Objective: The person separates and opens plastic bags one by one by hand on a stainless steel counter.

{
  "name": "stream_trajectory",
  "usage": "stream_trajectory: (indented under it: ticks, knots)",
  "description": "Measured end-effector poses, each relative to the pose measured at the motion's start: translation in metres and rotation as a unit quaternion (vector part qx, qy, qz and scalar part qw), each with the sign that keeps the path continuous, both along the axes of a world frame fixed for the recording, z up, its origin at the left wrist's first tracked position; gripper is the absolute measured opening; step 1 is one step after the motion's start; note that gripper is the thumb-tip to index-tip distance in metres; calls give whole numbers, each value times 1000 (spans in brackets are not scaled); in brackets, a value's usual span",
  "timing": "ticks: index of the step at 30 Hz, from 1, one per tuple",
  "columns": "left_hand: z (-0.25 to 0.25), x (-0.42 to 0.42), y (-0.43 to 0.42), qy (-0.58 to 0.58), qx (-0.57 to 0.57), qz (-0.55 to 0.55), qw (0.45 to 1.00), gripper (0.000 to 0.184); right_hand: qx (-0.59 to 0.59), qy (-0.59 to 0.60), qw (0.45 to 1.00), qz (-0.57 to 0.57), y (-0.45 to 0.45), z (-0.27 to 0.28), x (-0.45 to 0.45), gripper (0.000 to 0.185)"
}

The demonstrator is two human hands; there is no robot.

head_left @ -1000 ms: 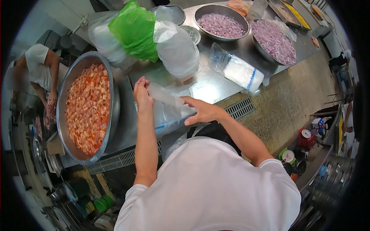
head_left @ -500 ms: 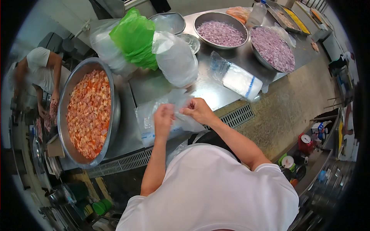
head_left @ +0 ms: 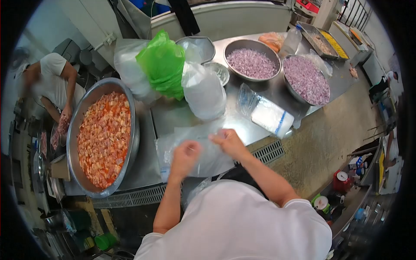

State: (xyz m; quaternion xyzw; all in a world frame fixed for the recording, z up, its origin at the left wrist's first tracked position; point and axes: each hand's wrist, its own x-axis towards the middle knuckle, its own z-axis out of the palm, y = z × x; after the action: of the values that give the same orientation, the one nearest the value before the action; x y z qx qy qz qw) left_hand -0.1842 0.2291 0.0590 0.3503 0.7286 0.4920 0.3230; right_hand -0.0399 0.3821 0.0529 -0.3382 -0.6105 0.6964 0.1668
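Note:
Both my hands are over a clear plastic bag (head_left: 203, 135) above flat plastic sheets (head_left: 167, 149) at the steel table's front edge. My left hand (head_left: 187, 157) is blurred, its fingers curled together at the bag's left side. With fingers pinched, my right hand (head_left: 228, 142) holds the bag's right side. Left of them stands a large basin of diced orange-red meat (head_left: 104, 143). Beyond my hands are a green plastic bag (head_left: 162, 67) and a white plastic bag (head_left: 203, 93). A clear packet with a blue stripe (head_left: 271, 116) lies to the right.
Two bowls of chopped purple onion (head_left: 251, 63) (head_left: 307, 81) stand at the back of the steel table (head_left: 234, 97), near a bottle (head_left: 291, 41) and trays (head_left: 318, 43). Another person (head_left: 56, 82) handles meat at the far left. A red scale (head_left: 342, 177) is at the lower right.
The clear bag has come away from my left hand's raised hold and now hangs between both hands over the sheets. My hands have drawn closer together. The view has tilted up.

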Motion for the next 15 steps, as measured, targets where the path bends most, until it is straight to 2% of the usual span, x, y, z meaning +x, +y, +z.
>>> stream_trajectory:
  ticks: [2, 5, 6, 7, 9, 10, 12, 13, 14, 15]
  knots:
    - [21, 33, 15, -127, 43, -36, 990, 14, -107, 21, 993, 51, -14, 9, -10, 31]
    - [4, 21, 21, -185, 102, 62, 975, 14, -99, 83, 991, 47, -7, 26, -5, 37]
    - [-2, 15, 21, -269, 148, 93, 947, 11, -25, 29, 996, 76, 6, 7, 3, 40]
    - [6, 11, 21, -360, 204, 72, 908, 9, 97, 22, 993, 58, 14, -3, 7, 40]
    - [26, 7, 17, -527, 303, 23, 794, 8, 333, 8, 943, 16, 27, -16, 14, 39]
    - [28, -1, 14, -517, 290, -79, 802, 11, 332, 23, 941, -50, 37, -14, 15, 38]
    - [28, 6, 17, -432, 247, -64, 865, 12, 346, 42, 919, -184, 56, -8, 15, 34]
    - [33, 14, 18, -391, 222, -51, 892, 13, 322, 54, 923, -203, 64, 4, 14, 31]
    - [40, 21, 24, -408, 244, -8, 880, 25, 296, 66, 927, -222, 71, 15, 14, 29]
    - [45, 22, 26, -439, 264, -23, 858, 26, 267, 76, 929, -243, 77, 24, 12, 27]
